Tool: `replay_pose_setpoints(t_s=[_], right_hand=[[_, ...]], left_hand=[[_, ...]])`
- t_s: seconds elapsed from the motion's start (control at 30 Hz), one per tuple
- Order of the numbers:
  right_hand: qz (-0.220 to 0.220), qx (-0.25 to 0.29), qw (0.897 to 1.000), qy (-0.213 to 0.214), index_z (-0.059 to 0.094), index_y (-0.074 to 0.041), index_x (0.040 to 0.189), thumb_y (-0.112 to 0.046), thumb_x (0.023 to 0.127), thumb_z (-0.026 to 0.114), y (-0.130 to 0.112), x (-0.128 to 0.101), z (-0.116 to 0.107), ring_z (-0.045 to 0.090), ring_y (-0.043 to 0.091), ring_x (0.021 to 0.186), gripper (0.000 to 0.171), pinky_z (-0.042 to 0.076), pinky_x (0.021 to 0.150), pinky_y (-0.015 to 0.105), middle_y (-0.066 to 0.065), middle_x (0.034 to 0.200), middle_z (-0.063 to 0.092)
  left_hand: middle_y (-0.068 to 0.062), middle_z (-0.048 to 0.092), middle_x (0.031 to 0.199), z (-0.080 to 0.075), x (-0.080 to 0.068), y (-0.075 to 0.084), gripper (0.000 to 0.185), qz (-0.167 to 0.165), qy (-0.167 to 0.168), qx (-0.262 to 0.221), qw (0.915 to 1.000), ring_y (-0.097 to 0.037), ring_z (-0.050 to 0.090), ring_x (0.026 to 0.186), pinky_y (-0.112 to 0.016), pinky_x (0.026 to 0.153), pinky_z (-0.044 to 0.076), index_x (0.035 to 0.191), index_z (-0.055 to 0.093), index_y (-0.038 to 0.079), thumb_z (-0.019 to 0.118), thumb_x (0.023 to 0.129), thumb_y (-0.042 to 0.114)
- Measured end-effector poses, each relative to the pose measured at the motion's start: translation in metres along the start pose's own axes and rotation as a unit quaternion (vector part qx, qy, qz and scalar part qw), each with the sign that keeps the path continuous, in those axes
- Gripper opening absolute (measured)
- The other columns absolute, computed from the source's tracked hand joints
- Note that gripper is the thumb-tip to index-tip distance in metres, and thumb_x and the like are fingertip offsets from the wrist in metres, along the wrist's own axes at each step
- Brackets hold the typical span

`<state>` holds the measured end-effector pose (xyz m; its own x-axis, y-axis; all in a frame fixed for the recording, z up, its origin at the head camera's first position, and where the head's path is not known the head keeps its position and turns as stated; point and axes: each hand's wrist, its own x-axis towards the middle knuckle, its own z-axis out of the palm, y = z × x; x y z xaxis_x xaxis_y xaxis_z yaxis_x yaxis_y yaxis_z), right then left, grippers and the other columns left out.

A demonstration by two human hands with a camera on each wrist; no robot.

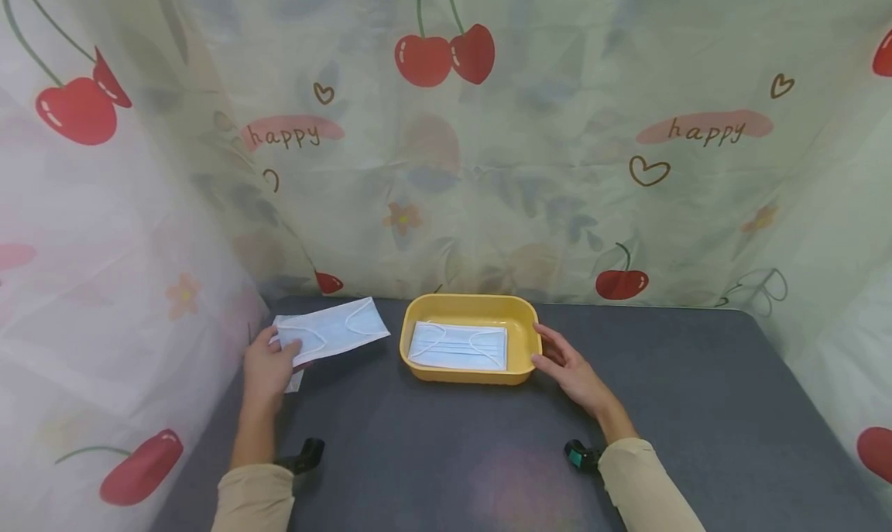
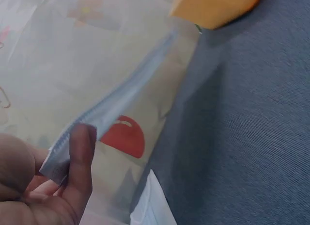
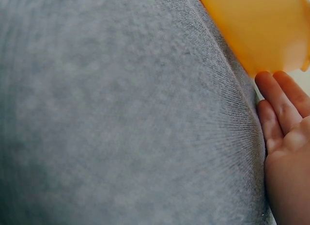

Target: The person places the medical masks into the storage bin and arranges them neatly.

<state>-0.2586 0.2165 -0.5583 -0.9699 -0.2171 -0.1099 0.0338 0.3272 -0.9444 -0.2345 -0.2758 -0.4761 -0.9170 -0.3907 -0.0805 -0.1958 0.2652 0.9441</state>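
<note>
My left hand [image 1: 268, 369] pinches a light blue face mask [image 1: 341, 327] by its left end, between thumb and fingers. The mask is held up over the table, tilted, its white ear loops lying across it. In the left wrist view this mask [image 2: 116, 101] appears nearly edge-on. Below the hand, part of another white mask [image 2: 154, 205] shows on the table. A yellow tray [image 1: 470, 376] stands to the right, and a pleated blue mask [image 1: 456, 346] lies flat inside it. My right hand [image 1: 574, 373] rests against the tray's right side, fairly straight fingers [image 3: 278, 96] at its wall.
The dark grey table [image 1: 446, 454] carries all of this. Along its back edge hangs a curtain [image 1: 530, 168] printed with cherries, and more of it hangs on both sides. A dark wrist device [image 1: 584, 456] sits at the right sleeve, another [image 1: 303, 456] at the left.
</note>
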Motion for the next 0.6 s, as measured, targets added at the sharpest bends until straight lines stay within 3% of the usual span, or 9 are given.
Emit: replay_pose_setpoints(t_s=[0.1,0.17,0.47,0.6], right_hand=[[-0.002,0.001,1.000,0.002,0.032,-0.034,0.158,-0.037,0.100,0.064,0.000,-0.001,-0.001,0.041,0.037,0.148,0.066,0.036,0.119,0.060,0.011,0.164,0.035],[-0.007,0.000,1.000,-0.001,0.031,-0.033,0.159,-0.036,0.100,0.063,0.000,-0.001,-0.001,0.042,0.038,0.147,0.066,0.036,0.119,0.060,0.012,0.164,0.035],[-0.005,0.005,1.000,-0.007,0.031,-0.032,0.159,-0.035,0.101,0.063,-0.001,-0.001,-0.003,0.042,0.037,0.147,0.067,0.036,0.119,0.059,0.012,0.165,0.034],[-0.008,0.006,1.000,-0.010,0.031,-0.031,0.159,-0.035,0.101,0.063,-0.001,0.000,-0.003,0.041,0.038,0.148,0.067,0.035,0.119,0.059,0.013,0.165,0.032]], left_hand=[[-0.029,0.056,0.143,-0.002,0.002,0.003,0.055,-0.003,-0.008,-0.022,0.9997,-0.005,0.069,0.083,-0.029,0.077,0.063,0.153,0.039,0.002,0.056,0.102,0.011],[-0.027,0.056,0.144,-0.003,0.005,0.005,0.056,-0.008,-0.013,-0.032,0.9994,0.000,0.067,0.080,-0.028,0.077,0.062,0.154,0.040,0.003,0.058,0.102,0.013],[-0.022,0.050,0.152,-0.001,0.006,0.020,0.062,-0.020,-0.071,-0.047,0.9962,-0.005,0.067,0.095,-0.036,0.095,0.058,0.157,0.036,0.009,0.061,0.101,0.021],[-0.022,0.050,0.152,0.003,0.005,0.033,0.062,0.000,-0.090,-0.043,0.9950,-0.003,0.067,0.095,-0.027,0.088,0.060,0.157,0.035,0.008,0.061,0.101,0.021]])
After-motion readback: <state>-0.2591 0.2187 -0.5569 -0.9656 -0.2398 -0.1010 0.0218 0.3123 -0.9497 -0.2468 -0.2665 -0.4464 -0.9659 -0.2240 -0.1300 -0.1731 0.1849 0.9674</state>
